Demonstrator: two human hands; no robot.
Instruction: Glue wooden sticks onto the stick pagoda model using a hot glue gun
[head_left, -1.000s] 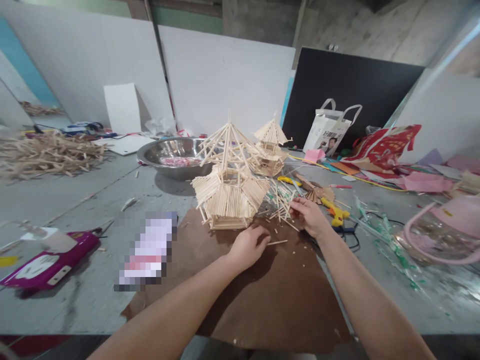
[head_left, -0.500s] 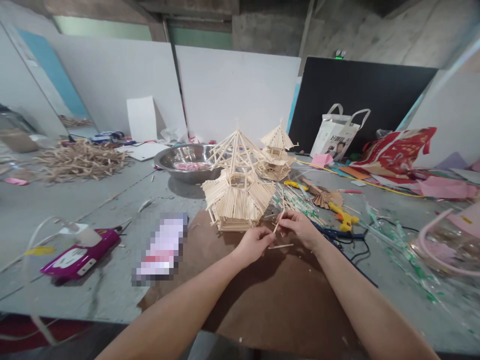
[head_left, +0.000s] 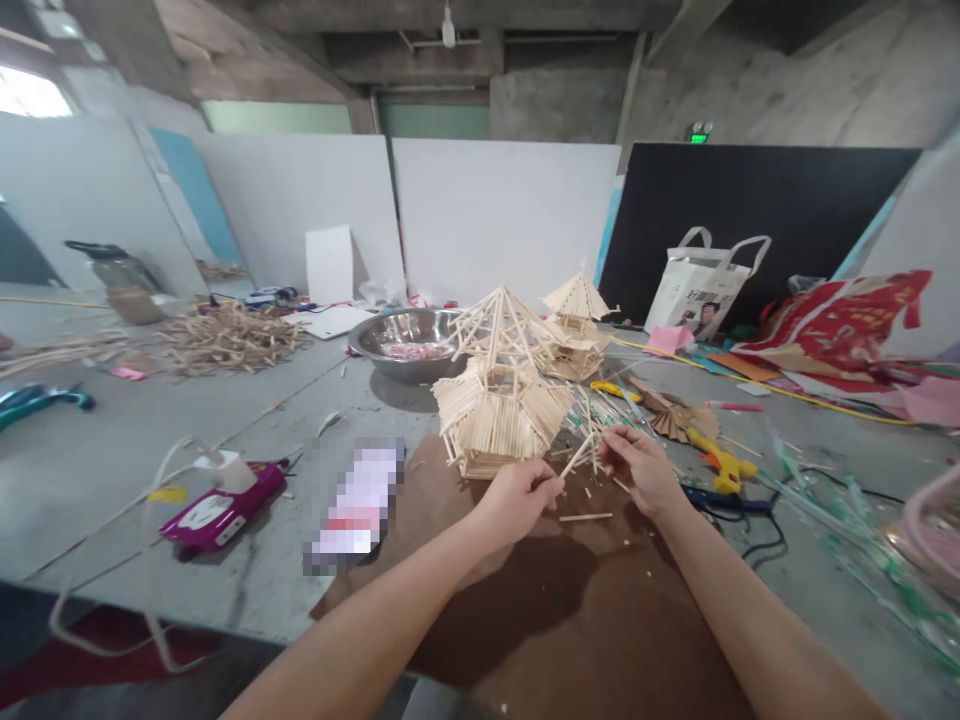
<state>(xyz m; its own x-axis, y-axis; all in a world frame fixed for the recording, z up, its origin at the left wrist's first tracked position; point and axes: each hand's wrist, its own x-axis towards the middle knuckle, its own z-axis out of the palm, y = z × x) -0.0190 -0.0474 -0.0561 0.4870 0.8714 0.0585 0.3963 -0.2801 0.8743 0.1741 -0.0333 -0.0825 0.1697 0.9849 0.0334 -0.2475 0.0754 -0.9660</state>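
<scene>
The left hand [head_left: 519, 497] is pinching the lower end of a thin stick [head_left: 576, 459] between thumb and fingers, and the stick is slanting up and away to the right. The right hand [head_left: 643, 472] is reaching in opposite, its fingertips bunching just beside a tangle of loose sticks [head_left: 592, 418]; whether they are gripping one, I cannot tell. Another short stick [head_left: 586, 517] is lying flat just below the hands on a brown sheet [head_left: 645, 610] with a matte surface.

Just beyond the left hand, a pavilion model [head_left: 501, 412] is standing upright, its lower roof sloping in panels of pale, close-set wooden rods, its upper roof rising as an open, pointed frame. Behind it, a smaller model [head_left: 576, 345] is showing a filled-in conical roof. To its left, a round, shiny metal bowl [head_left: 401, 368] is sitting on the grey table [head_left: 277, 425]. On the right, a yellow plastic glue gun [head_left: 724, 465] is lying near a pleated brown fan [head_left: 679, 420].
</scene>
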